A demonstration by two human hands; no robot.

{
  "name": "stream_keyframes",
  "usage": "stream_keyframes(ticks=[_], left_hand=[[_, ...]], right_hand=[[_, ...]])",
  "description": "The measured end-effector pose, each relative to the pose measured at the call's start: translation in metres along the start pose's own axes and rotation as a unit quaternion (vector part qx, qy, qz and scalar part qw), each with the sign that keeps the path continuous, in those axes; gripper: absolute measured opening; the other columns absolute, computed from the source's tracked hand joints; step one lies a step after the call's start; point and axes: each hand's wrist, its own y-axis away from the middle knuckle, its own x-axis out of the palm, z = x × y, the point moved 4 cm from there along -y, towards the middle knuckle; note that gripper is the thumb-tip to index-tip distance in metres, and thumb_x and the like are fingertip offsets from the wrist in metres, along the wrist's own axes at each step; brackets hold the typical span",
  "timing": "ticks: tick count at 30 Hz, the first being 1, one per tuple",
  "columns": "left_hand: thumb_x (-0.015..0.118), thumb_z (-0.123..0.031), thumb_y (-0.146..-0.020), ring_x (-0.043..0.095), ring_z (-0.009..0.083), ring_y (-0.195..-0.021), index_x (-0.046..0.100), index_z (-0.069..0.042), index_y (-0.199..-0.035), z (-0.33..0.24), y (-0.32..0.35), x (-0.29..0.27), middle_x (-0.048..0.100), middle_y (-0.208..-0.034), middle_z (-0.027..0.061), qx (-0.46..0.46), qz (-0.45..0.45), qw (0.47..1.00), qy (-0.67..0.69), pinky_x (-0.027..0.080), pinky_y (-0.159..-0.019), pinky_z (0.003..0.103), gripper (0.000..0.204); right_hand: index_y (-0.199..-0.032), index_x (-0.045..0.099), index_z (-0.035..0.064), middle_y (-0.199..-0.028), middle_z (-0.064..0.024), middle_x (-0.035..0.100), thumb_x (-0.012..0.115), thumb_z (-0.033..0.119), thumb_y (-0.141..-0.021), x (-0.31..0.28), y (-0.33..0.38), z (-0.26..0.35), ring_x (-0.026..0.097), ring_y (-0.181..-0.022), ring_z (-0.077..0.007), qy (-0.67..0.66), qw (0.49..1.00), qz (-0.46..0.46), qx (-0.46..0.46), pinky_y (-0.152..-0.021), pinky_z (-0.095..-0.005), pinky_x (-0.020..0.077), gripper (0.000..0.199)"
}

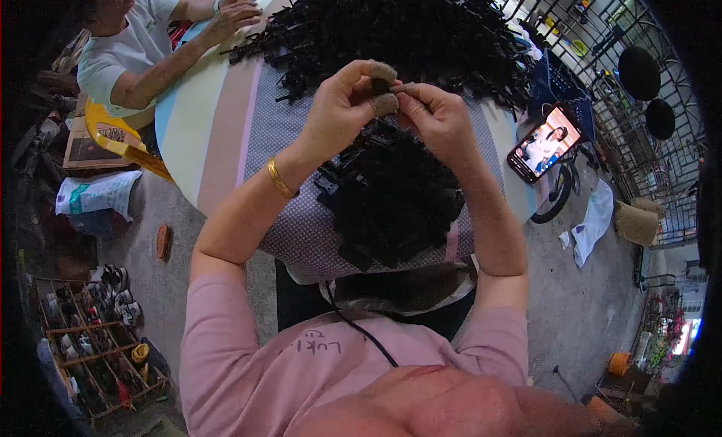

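Observation:
My left hand, with tan coverings on its thumb and fingertip and a gold bangle on the wrist, pinches a small dark piece. The fingers of my right hand close on the piece's right side, so both hands meet over the table. What kind of piece it is, I cannot make out. Beyond my hands spreads a big heap of small black strip-like parts. A second, smaller pile of black parts lies below my hands, close to the table's near edge.
A striped and patterned cloth covers the table. On the right a phone stands with its screen lit, near a dark blue crate. Across at the left sits another person, by a yellow chair. A shoe rack stands lower left.

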Motion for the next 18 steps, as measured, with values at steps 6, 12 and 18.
stream_keyframes(ticks=[6,12,18], left_hand=[[0.063,0.002,-0.074,0.058,0.0078,-0.076,0.056,-0.001,-0.088,-0.001,0.005,0.002,0.062,-0.085,0.0058,0.080,-0.060,0.988,-0.120,0.050,-0.068,0.022,0.016],[0.064,0.003,-0.072,0.060,0.0120,-0.079,0.057,-0.003,-0.100,0.003,0.004,0.002,0.063,-0.088,0.0074,0.100,-0.054,0.979,-0.168,0.050,-0.070,0.025,0.029],[0.070,-0.003,-0.068,0.058,0.0141,-0.084,0.054,-0.007,-0.111,-0.012,0.010,0.025,0.060,-0.095,0.0068,-0.001,0.168,0.959,-0.229,0.049,-0.076,0.028,0.046]], right_hand=[[-0.089,0.063,0.0004,-0.061,-0.0003,0.055,0.052,0.011,-0.086,0.003,0.002,0.002,0.048,-0.055,-0.0045,0.026,0.999,-0.020,0.041,-0.049,-0.0199,0.0391,0.015],[-0.096,0.061,0.0008,-0.067,0.0005,0.057,0.053,0.015,-0.086,-0.014,-0.013,-0.006,0.050,-0.059,-0.0059,0.072,0.997,0.037,-0.002,-0.051,-0.0198,0.0406,0.019],[-0.104,0.059,0.0116,-0.090,-0.0121,0.063,0.054,0.012,-0.079,-0.104,-0.037,-0.049,0.061,-0.080,-0.0217,0.465,0.874,-0.138,-0.025,-0.070,-0.0330,0.0496,0.026]])
